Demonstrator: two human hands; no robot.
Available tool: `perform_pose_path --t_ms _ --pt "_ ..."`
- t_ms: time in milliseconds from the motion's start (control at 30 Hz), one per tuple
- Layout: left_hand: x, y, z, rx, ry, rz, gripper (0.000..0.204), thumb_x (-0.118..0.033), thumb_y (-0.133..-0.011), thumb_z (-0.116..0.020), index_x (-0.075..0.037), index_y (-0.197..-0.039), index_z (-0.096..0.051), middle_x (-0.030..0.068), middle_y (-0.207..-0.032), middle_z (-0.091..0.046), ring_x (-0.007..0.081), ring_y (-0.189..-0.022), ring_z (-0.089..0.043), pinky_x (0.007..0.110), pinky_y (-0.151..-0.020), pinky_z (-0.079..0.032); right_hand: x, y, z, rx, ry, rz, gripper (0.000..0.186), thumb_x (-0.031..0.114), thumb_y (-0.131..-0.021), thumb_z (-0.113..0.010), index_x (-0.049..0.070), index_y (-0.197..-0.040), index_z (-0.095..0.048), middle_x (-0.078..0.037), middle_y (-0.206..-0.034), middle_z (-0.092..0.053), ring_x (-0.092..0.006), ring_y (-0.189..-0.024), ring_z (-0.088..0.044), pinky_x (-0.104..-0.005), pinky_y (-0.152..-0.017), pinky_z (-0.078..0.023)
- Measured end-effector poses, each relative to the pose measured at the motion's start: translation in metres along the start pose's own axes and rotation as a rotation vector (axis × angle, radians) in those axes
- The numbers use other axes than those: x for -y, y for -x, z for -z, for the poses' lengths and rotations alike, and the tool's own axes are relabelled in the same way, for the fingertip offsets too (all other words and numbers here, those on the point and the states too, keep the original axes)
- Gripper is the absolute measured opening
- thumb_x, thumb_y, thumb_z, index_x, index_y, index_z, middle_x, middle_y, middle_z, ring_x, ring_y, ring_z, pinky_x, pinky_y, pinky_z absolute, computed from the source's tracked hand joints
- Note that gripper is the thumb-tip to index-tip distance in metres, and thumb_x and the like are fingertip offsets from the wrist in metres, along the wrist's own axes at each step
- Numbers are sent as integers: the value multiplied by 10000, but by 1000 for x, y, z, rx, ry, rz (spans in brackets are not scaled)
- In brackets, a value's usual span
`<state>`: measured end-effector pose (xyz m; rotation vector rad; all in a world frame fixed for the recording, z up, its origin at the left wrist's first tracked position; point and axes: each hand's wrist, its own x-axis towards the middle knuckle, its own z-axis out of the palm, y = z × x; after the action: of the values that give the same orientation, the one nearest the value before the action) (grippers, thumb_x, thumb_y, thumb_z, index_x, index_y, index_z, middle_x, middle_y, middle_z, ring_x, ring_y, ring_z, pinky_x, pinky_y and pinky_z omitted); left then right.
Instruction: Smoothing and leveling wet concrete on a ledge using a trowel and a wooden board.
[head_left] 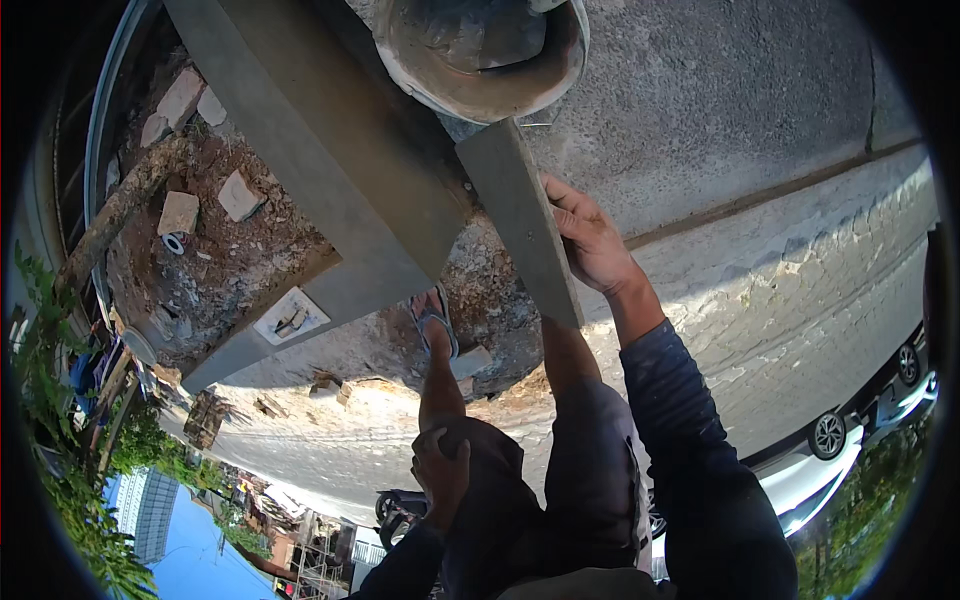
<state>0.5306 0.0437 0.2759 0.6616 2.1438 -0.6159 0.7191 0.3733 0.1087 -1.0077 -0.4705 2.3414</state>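
Pavement [720,85] backs the right hand [597,245] gripping a grey board [518,220], fingers [568,197] partly hidden, left hand [441,472] unclenched on knee [493,445].

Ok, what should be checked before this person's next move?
- Right hand holding the grey board: ok, at its edge.
- Left hand free of tools: ok, resting on the left knee.
- Board clear of the bucket: cannot tell, they meet in view.
- Grey ledge bare: not ok, a white square plate lies there.
- Ground by the sandalled foot tidy: not ok, rubble lies about.
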Motion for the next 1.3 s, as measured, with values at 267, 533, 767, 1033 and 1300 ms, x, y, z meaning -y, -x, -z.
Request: perform_pose_path --t_ms 267,533,767,1033,1300 --pt "-7 1 -19 104 137 50 495 -298 -813 -779 -120 -1236 -594 139 -1285 -541 378 -1180 -579 499 -981 -472 68 -174 24 -340 66 -54 261 119 -1013 -497 -19 -1126 -688 -119 -1052 -709 -194 -883 -698 -334 -800 -568" --pt "3 -4 -48 149 60 66 450 -325 -811 -738 -110 -1194 -634 159 -1269 -545 397 -1120 -602 527 -951 -488 55 -261 19 -440 205 -171 294 86 -1019 -480 -99 -1198 -622 -208 -1148 -686 -268 -978 -708 -415 -867 -583" --pt "7 -8 -45 178 53 94 445 -324 -815 -737 -109 -1191 -635 157 -1265 -546 392 -1136 -593 517 -958 -486 50 -208 12 -278 -81 -93 309 76 -1063 -406 -92 -1270 -563 -198 -1149 -678 -241 -1014 -712 -371 -895 -607" --pt "10 -17 -48 185 -11 36 428 -324 -803 -762 -125 -1164 -646 151 -1276 -542 407 -1092 -622 529 -922 -507 -22 -79 12 147 -167 37 344 127 -1049 -521 -1 -1366 -565 -60 -1171 -686 -125 -1034 -659 -257 -915 -539" --pt "18 -26 -49 164 -53 -53 405 -312 -791 -777 -126 -1127 -649 117 -1232 -554 384 -1051 -639 521 -894 -512 -232 -55 70 -123 398 -255 363 177 -1032 -562 6 -1351 -578 -80 -1165 -691 -168 -1061 -630 -303 -919 -474"
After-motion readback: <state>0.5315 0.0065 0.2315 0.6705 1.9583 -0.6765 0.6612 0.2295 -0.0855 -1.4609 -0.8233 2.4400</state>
